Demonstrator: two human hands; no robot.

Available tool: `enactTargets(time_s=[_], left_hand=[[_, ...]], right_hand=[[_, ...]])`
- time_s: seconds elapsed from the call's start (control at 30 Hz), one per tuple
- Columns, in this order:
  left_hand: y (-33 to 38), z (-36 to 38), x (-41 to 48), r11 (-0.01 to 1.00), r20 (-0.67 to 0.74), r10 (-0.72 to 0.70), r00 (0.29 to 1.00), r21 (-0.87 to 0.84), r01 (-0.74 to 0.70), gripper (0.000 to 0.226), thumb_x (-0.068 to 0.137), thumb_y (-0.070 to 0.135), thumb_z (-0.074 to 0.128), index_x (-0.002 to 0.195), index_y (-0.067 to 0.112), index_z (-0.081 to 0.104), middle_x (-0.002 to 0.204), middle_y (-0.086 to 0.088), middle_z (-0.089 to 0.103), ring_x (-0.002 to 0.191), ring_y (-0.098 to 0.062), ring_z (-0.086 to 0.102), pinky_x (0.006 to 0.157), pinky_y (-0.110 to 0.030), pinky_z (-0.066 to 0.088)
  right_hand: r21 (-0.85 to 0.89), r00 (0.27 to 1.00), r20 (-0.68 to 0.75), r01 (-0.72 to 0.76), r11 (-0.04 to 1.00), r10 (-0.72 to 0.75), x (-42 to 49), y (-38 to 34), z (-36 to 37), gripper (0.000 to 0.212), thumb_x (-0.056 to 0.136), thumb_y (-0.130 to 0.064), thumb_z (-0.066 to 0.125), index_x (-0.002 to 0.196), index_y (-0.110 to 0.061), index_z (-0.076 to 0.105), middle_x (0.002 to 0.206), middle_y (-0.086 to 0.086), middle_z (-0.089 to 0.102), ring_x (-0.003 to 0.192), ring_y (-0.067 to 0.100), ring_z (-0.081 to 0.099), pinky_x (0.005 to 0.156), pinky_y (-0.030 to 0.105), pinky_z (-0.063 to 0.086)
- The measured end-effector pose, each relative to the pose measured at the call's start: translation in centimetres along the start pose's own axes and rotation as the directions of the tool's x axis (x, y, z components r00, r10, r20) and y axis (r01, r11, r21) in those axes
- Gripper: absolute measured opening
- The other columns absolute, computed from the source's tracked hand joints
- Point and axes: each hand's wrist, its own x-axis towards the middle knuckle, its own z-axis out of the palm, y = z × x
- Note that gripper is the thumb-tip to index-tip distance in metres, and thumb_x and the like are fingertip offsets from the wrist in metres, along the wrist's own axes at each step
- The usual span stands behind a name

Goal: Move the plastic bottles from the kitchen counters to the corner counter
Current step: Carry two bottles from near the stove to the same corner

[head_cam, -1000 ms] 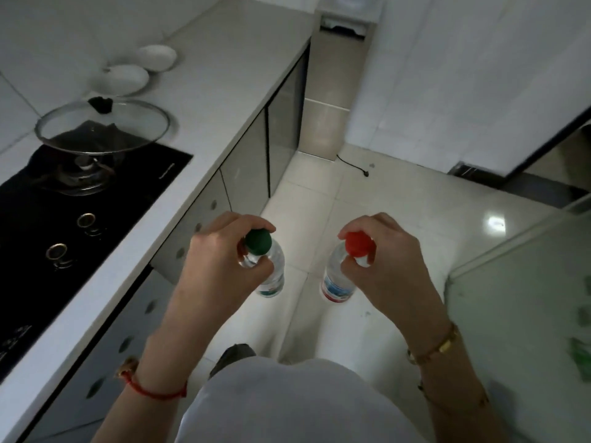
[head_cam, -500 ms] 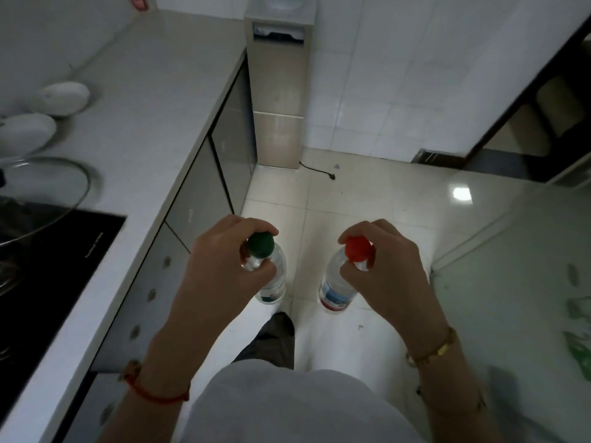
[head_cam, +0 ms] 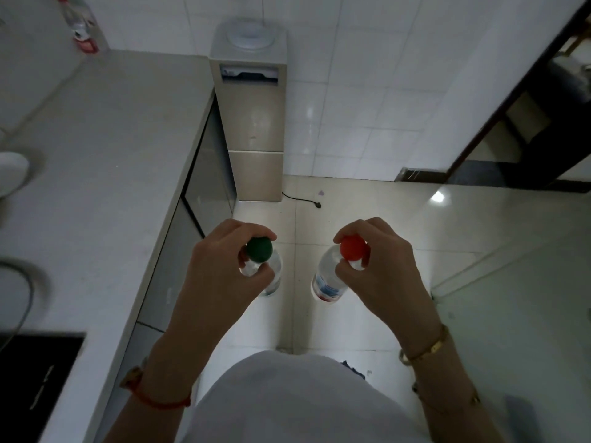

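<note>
My left hand (head_cam: 220, 276) grips a clear plastic bottle with a green cap (head_cam: 259, 249) by the neck. It hangs upright over the floor beside the counter edge. My right hand (head_cam: 380, 273) holds a second clear bottle with a red cap (head_cam: 351, 248) and a blue and red label, also by the neck. Both bottles are carried at waist height, a short gap apart. Another bottle with a red label (head_cam: 81, 25) stands at the far back left of the grey counter (head_cam: 105, 148), against the wall.
A beige water dispenser (head_cam: 252, 123) stands at the counter's far end, its cord lying on the tiled floor. A black hob corner (head_cam: 38, 375) and a glass lid rim show at lower left. A white dish (head_cam: 9, 171) sits at the left edge. A dark doorway (head_cam: 524, 129) opens at the right.
The view has advanced along the counter toward the water dispenser; the hob, lid and dishes slid back to the left. Both hands keep holding their bottles in the same pose.
</note>
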Motion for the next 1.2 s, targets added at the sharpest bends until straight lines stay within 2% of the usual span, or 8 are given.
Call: enactTargets(time_s=[0.1, 0.17, 0.27, 0.57, 0.67, 0.8, 1.0, 1.2], left_hand=[[-1.6, -0.3, 2.7, 1.0, 0.012, 0.005, 1.0, 0.012, -0.005, 0.034, 0.065, 0.008, 0.084, 0.096, 0.0, 0.071, 0.088, -0.011, 0.071, 0.071, -0.012, 0.058, 0.072, -0.009, 0.042], [-2.5, -0.4, 4.4, 1.0, 0.016, -0.011, 1.0, 0.017, 0.011, 0.035, 0.065, 0.009, 0.084, 0.096, 0.0, 0.071, 0.089, -0.012, 0.071, 0.072, -0.012, 0.058, 0.073, -0.007, 0.04], [-3.6, -0.2, 6.7, 1.0, 0.027, -0.029, 0.999, 0.005, 0.029, 0.035, 0.065, 0.009, 0.084, 0.097, 0.004, 0.072, 0.09, -0.01, 0.071, 0.073, -0.012, 0.058, 0.074, -0.007, 0.039], [-6.2, 1.7, 14.8, 0.994, -0.013, -0.107, 0.994, 0.008, 0.107, 0.037, 0.064, 0.011, 0.084, 0.099, 0.008, 0.07, 0.09, -0.007, 0.07, 0.074, -0.011, 0.058, 0.073, -0.007, 0.039], [-6.8, 2.4, 18.7, 0.991, -0.038, -0.128, 0.991, 0.018, 0.129, 0.037, 0.064, 0.013, 0.084, 0.098, 0.009, 0.071, 0.09, -0.005, 0.07, 0.074, -0.011, 0.058, 0.071, -0.006, 0.039], [-7.3, 3.1, 24.6, 0.985, -0.1, -0.17, 0.98, 0.007, 0.171, 0.037, 0.064, 0.011, 0.084, 0.098, 0.012, 0.07, 0.091, -0.001, 0.068, 0.074, -0.01, 0.059, 0.07, -0.007, 0.042], [-8.2, 3.9, 32.9, 0.968, -0.184, -0.248, 0.951, -0.007, 0.251, 0.038, 0.065, 0.01, 0.084, 0.1, 0.012, 0.069, 0.093, 0.0, 0.067, 0.076, -0.011, 0.058, 0.073, -0.011, 0.044], [-10.1, 4.0, 39.3, 0.946, -0.26, -0.322, 0.91, -0.036, 0.324, 0.039, 0.063, 0.007, 0.083, 0.099, 0.015, 0.07, 0.091, 0.003, 0.067, 0.073, -0.003, 0.057, 0.07, -0.013, 0.047]], right_hand=[[-0.01, 1.0, -0.013, -0.007, 1.0, 0.007, 2.9, -0.2, 0.8, 0.034, 0.07, -0.015, 0.077, 0.099, -0.02, 0.061, 0.098, -0.009, 0.055, 0.082, 0.004, 0.051, 0.074, 0.005, 0.041], [-0.017, 1.0, -0.01, -0.015, 1.0, 0.015, 4.7, -0.2, 1.3, 0.035, 0.07, -0.016, 0.078, 0.101, -0.019, 0.061, 0.1, -0.006, 0.057, 0.084, 0.005, 0.051, 0.075, 0.003, 0.037], [-0.017, 1.0, 0.011, -0.015, 1.0, 0.015, 7.4, 0.1, 1.9, 0.036, 0.07, -0.016, 0.079, 0.102, -0.015, 0.063, 0.102, 0.0, 0.062, 0.087, 0.008, 0.051, 0.078, 0.007, 0.039], [-0.001, 0.995, 0.094, 0.031, 1.0, -0.031, 17.4, 2.2, 3.9, 0.034, 0.071, -0.016, 0.078, 0.102, -0.016, 0.062, 0.101, -0.001, 0.062, 0.086, 0.007, 0.05, 0.075, 0.003, 0.034], [0.017, 0.991, 0.115, 0.067, 0.998, -0.069, 22.2, 3.0, 4.2, 0.036, 0.072, -0.017, 0.078, 0.104, -0.016, 0.062, 0.104, -0.001, 0.062, 0.089, 0.008, 0.05, 0.078, 0.007, 0.038], [0.046, 0.981, 0.155, 0.113, 0.993, -0.119, 29.3, 3.6, 4.0, 0.036, 0.072, -0.019, 0.077, 0.105, -0.016, 0.061, 0.106, 0.0, 0.061, 0.094, 0.012, 0.052, 0.087, 0.023, 0.048], [0.058, 0.952, 0.19, 0.234, 0.97, -0.241, 40.0, 4.3, 3.9, 0.035, 0.07, -0.018, 0.079, 0.101, -0.016, 0.062, 0.096, -0.01, 0.052, 0.089, 0.01, 0.052, 0.079, 0.012, 0.04], [0.081, 0.915, 0.241, 0.315, 0.946, -0.325, 48.7, 4.2, 5.6, 0.036, 0.07, -0.018, 0.079, 0.102, -0.014, 0.063, 0.103, 0.001, 0.062, 0.09, 0.012, 0.055, 0.083, 0.021, 0.049]])
